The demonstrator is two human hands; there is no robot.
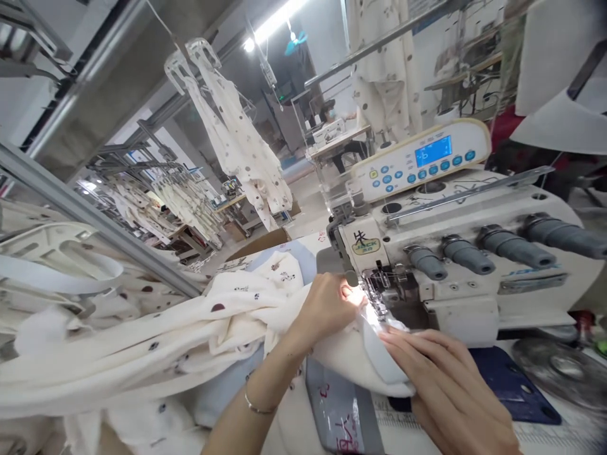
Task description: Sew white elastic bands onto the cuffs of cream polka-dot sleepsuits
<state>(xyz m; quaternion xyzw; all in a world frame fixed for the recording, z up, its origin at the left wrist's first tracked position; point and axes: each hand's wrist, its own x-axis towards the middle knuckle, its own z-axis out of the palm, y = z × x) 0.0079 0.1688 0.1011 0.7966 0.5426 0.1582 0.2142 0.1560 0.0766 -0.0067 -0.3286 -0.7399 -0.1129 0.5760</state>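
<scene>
Left hand (327, 309) pinching cream fabric (190, 341) at the serger (455, 253) foot; right hand (446, 385) flat, fingers together, pressing the hem. Seam started; most fabric unsewn.

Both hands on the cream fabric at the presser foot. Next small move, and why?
Probably feed the cream fabric slightly further under the presser foot: the left hand presses it right at the foot and the right hand flattens the edge just before it.

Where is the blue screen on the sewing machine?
In the head view the blue screen sits upper right of centre, on the cream control panel atop the sewing machine, above the row of grey knobs and the hands.
</scene>
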